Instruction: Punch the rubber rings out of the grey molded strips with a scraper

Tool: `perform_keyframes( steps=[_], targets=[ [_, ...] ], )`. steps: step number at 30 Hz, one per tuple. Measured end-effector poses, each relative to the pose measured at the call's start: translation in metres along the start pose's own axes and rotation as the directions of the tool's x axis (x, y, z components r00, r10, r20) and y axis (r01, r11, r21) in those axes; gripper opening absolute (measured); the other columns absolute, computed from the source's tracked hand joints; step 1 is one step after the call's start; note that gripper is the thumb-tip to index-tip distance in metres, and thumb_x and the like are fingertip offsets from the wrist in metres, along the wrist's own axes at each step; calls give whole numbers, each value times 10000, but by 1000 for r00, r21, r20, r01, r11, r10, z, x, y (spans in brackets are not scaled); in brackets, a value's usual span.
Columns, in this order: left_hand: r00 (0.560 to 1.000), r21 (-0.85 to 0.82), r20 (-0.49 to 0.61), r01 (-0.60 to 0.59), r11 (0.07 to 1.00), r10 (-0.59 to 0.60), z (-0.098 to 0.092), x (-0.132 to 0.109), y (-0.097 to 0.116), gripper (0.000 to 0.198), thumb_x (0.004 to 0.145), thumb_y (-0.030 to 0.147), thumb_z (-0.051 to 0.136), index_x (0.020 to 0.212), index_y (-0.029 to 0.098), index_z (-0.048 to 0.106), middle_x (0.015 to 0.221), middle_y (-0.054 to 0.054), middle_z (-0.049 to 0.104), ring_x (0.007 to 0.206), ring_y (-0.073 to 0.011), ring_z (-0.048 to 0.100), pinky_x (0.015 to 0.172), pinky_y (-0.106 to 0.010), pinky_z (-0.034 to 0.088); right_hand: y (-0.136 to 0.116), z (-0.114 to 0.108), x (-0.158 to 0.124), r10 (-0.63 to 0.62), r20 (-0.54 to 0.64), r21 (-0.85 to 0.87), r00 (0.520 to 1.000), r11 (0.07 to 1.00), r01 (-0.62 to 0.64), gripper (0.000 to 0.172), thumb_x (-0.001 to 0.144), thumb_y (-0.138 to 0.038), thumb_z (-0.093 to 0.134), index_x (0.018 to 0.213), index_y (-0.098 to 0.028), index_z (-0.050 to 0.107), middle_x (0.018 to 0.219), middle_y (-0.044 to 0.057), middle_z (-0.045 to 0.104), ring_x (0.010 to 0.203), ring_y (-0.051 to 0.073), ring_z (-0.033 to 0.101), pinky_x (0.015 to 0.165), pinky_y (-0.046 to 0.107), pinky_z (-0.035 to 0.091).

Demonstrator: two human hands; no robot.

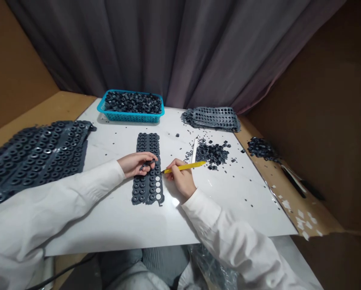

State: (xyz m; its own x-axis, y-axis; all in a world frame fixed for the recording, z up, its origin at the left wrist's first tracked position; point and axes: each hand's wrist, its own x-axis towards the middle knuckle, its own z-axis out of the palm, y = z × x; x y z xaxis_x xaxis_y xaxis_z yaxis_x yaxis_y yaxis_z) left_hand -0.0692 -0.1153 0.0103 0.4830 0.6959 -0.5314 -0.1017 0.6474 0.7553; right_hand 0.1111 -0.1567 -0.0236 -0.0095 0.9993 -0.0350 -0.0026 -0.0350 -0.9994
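Note:
A dark rubber sheet (143, 143) with rows of raised rings lies on the white board. Near its lower right edge, several ring places are white round holes. My left hand (137, 163) rests over the sheet's middle, fingers curled around small dark rubber rings (146, 164); the thumb and index finger are at the sheet's right column. To its right, my right hand (182, 177) grips a yellow pen-like tool (192, 165), its dark tip at the sheet's right edge just above the holes.
Behind is a blue basket (132, 117) full of dark rings. Large ringed sheets (47, 151) lie at left, punched sheets (212, 117) at back right. A white pen-like stick (194, 150) lies beside a pile of dark scraps (213, 154). Small bits dot the white board (108, 225).

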Motion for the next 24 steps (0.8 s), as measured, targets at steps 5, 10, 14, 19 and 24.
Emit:
perform_keyframes(
  steps=[5,10,14,19,24],
  targets=[
    [1000,53,18,-2,999,1,0,1,-2,202,708,176,570,892,100,601,651,-35,558,421,-37,367,377,-138,229,7,1,-2,10,14,16,1000,1000,-11,119,717,-183,466,616,-179,528,479,-27,559,411,96,479,426,207,377],
    [999,20,42,-7,1000,6,-1,2,-4,217,740,217,593,901,74,622,690,-69,591,438,-43,386,384,-145,251,5,1,-3,1,37,10,999,1000,-1,123,722,-179,458,625,-178,535,501,-23,569,435,100,498,446,211,395],
    [999,-20,36,38,999,-37,-1,2,-4,216,796,222,536,911,63,626,693,-88,609,433,-49,388,377,-149,266,6,1,-3,-6,44,-9,999,1000,6,123,727,-183,458,630,-179,534,506,-20,570,437,102,495,448,217,396],
    [1000,-11,-17,22,1000,-22,2,1,-3,168,764,127,560,899,48,620,689,-97,620,421,-34,374,367,-131,243,7,0,-2,-5,46,-14,999,1000,6,124,734,-201,468,632,-177,534,512,-17,573,444,107,499,457,226,407],
    [999,-30,-33,-11,1000,10,2,1,-3,139,713,113,601,845,68,600,668,-87,611,417,-29,366,364,-117,238,8,0,-2,-21,43,-26,999,999,23,128,733,-188,461,629,-177,536,511,-20,565,443,107,501,459,226,404]
  ],
)
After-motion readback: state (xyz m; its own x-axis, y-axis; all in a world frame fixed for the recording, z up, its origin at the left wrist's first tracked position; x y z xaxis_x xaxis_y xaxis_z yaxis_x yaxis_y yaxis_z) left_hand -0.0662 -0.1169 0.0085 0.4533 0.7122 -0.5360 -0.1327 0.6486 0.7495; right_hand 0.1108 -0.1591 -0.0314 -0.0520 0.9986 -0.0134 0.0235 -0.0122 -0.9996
